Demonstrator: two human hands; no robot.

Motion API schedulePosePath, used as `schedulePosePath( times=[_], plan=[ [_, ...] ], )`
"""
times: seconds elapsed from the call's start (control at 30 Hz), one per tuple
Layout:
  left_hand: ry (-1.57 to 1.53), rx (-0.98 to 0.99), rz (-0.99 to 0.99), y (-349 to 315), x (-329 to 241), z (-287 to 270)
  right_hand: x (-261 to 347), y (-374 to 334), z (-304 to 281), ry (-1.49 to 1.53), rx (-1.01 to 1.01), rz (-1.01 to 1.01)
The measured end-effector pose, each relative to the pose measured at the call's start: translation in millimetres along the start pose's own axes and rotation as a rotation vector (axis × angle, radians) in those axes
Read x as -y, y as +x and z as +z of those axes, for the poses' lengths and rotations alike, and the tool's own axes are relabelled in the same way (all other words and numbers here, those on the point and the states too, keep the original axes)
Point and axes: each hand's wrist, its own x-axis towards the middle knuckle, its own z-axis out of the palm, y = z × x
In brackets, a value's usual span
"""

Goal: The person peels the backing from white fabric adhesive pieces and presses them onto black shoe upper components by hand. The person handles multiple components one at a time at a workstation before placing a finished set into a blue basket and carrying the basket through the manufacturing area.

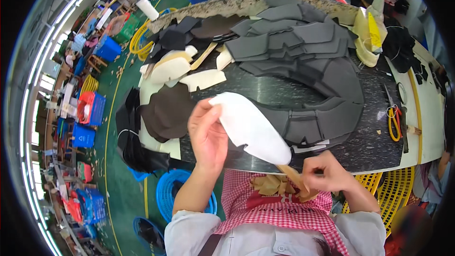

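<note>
Inspecting left to right, we note pale pieces (170,69) apparently awaiting work; the left hand (208,135) pinching a notched white piece (253,128) over the table (279,91); its tan strip (290,174), seemingly nearly peeled off, gripped by the right hand (327,171).

Left hand (208,135) higher, pinching; right hand (329,173) lower, loosely curled; 2 hands apart.
</note>
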Motion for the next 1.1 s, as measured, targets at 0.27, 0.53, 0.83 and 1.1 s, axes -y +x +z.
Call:
schedulePosePath(
  times=[0.27, 0.53, 0.83, 1.1],
  plan=[
    [0.965, 0.938, 0.406, -79.6, 38.6, 44.0, 29.1, -17.8, 16.6, 0.583, 0.037, 0.081],
    [1.035, 0.711, -0.059, -37.9, 27.0, 10.8, -15.3, -17.2, -1.7, -0.368, -0.662, -0.246],
    [1.129, 0.528, 0.010, -6.5, 57.8, 17.0, -25.0, 17.8, -26.9, -0.344, -0.792, -0.143],
    [1.787, 0.665, 0.585, 8.6, 22.1, 3.8, -22.7, 8.2, -58.4, -0.939, -0.595, -0.219]
  ],
)
